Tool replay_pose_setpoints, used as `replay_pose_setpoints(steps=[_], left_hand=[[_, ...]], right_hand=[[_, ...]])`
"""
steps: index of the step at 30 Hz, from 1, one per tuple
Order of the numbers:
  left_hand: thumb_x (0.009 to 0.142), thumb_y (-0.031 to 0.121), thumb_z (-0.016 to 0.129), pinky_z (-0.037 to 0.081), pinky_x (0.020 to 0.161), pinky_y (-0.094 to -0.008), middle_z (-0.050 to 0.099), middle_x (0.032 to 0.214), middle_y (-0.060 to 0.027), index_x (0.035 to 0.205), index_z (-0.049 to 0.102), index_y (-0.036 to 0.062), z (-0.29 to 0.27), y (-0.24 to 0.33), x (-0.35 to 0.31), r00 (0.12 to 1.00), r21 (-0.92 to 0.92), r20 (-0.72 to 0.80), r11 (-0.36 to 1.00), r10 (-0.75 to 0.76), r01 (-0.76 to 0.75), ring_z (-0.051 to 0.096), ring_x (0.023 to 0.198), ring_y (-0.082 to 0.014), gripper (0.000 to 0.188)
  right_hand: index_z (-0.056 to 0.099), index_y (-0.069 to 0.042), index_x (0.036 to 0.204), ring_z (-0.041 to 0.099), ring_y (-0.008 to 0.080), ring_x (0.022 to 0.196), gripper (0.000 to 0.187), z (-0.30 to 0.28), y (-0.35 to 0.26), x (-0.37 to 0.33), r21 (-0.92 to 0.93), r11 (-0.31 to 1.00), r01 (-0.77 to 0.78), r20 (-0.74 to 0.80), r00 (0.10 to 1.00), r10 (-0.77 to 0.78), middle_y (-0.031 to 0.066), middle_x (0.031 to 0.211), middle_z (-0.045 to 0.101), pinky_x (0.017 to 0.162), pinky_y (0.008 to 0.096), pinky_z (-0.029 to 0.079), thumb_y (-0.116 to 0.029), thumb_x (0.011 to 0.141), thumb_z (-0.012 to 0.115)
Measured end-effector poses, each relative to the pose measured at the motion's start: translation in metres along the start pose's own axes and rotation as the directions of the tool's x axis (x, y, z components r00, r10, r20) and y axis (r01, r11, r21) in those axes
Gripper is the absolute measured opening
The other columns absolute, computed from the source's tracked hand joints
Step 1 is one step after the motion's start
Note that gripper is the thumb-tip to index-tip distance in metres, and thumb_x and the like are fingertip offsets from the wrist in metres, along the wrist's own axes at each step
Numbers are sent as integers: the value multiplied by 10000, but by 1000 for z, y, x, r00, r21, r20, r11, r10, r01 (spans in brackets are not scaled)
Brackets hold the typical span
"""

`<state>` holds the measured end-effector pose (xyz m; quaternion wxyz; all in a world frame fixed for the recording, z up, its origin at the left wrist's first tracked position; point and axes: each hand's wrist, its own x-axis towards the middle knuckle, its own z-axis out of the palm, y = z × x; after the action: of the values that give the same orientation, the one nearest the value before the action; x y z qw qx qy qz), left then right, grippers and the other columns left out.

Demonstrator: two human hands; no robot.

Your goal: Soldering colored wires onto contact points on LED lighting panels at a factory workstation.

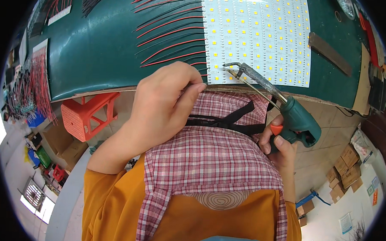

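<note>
A white sheet of LED boards [259, 38] with yellow chips lies on the green tabletop at the near edge. Red and black wires [174, 45] stick out leftward from its left side in a row. At the sheet's near left corner my left hand [164, 100] is closed, thumb and forefinger pinching a thin wire whose end barely shows. My right hand [281, 142] grips a green soldering gun [297, 113] with a red trigger, the forefinger by the trigger. The gun's bent tip hovers over or touches the sheet's near left part, right of my left fingers; contact is unclear.
A flat brown bar [330, 53] lies right of the sheet. Bundles of red wires [40, 77] hang over the table's left edge, with black wires [93, 0] farther back. An orange stool [80, 118] stands below on the left; cardboard boxes [348, 164] are stacked at right.
</note>
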<state>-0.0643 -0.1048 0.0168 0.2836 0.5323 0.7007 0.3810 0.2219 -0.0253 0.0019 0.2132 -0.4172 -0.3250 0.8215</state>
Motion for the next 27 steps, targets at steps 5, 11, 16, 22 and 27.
replay_pose_setpoints(steps=[5,11,16,22,27], left_hand=[[796,-31,695,468,621,-306,629,771,-100,843,624,-2,11,-9,0,998,41,-8,997,-69,69,594,688,-224,90],[765,-2,716,452,591,-313,629,746,-76,805,632,20,15,-7,2,997,175,-32,982,-70,74,576,665,-222,95],[748,6,715,446,583,-328,622,731,-73,787,624,26,17,-7,3,996,204,-50,976,-67,76,568,659,-228,101],[743,16,715,456,593,-337,628,730,-76,779,621,32,19,-8,2,998,229,-55,972,-44,55,588,669,-235,101],[720,52,695,465,571,-389,601,663,-77,747,608,67,24,-8,1,996,234,-87,971,-33,53,602,654,-268,93]], right_hand=[[613,-17,1079,618,176,602,282,-11,5,-9,-603,763,235,178,971,-158,104,763,679,538,280,482,-116,825,687],[663,-52,983,683,177,683,212,-15,5,-5,-784,436,442,403,897,-183,23,804,715,615,264,526,-99,786,725],[688,-100,914,671,175,682,180,-1,15,-10,-663,721,202,56,974,-221,25,809,708,604,270,523,-145,759,768],[624,-2,978,632,212,795,143,-16,4,-8,-856,347,383,376,922,-91,111,872,657,746,340,511,-54,846,638],[640,-4,917,631,220,776,102,-24,10,-13,-871,363,332,319,943,-97,107,843,655,719,334,507,-32,820,628]])
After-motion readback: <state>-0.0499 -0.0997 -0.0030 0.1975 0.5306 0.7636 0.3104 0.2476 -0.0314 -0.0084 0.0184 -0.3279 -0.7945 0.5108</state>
